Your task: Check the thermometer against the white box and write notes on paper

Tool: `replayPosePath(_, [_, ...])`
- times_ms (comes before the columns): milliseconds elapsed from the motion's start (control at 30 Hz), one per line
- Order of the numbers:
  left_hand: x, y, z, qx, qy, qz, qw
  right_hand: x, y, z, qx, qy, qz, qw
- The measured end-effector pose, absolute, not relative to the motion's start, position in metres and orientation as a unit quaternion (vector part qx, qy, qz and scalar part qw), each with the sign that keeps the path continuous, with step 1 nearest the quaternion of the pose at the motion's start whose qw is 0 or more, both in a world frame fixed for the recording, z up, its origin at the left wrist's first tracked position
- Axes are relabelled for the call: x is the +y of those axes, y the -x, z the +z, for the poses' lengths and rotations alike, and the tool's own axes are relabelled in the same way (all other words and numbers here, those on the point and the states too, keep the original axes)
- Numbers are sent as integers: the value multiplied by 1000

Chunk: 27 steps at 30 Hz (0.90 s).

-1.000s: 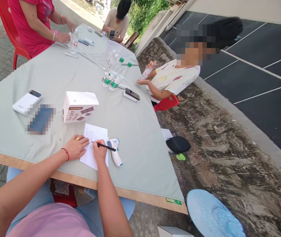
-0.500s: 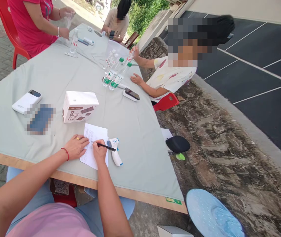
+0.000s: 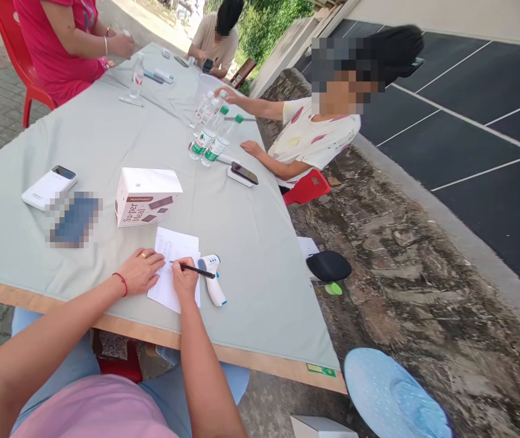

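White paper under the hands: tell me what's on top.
The left hand has fingers on the white paper; the right hand lies over it, holding a slim black pen. Any writing beneath the hands is covered.

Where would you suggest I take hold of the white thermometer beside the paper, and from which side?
I would grip the thermometer by its slim handle, coming from the right. It lies on the table with that handle angled toward the near right, while the right hand and its pen crowd the wider head from the left.
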<state>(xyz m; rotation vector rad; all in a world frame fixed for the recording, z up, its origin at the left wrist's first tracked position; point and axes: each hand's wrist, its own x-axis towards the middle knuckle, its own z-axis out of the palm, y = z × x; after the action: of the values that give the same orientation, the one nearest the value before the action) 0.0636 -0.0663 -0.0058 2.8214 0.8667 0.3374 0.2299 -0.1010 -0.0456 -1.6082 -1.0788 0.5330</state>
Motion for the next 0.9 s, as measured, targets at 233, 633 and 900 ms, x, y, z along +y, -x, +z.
replayPosePath(233, [-65,-64,-7,291,-946,118,85,-102,-229,-45,-445,679,178,556])
replayPosePath(633, [-61,-79,-10,276,-942,124,143,-99,-284,-13,-655,675,145,307])
replayPosePath(900, [-60,-83,-20,265,-932,156,192,-156,-323,1,-419,889,99,155])
